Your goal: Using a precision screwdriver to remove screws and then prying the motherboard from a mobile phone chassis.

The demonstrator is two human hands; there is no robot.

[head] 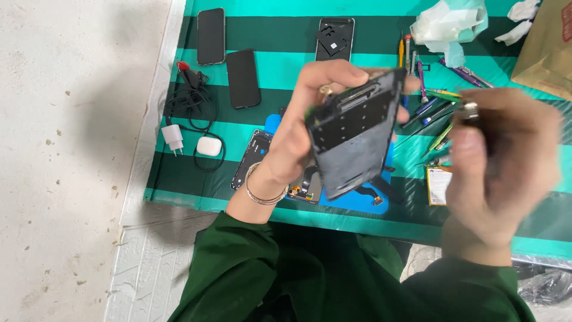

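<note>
Partly, the left hand [298, 131] hides the phone frame [354, 134].

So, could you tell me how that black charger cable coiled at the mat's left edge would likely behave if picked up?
The black cable lies in loose loops, so it would probably hang floppy and uncoil. It looks thin, likely light. It may drag the white plug adapter beside it, though I cannot tell whether they are joined.

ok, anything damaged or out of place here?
The phone frame in the left hand is stripped open, a flex cable dangling below it. Loose phone parts lie on the blue mat. The right hand is blurred.
</note>
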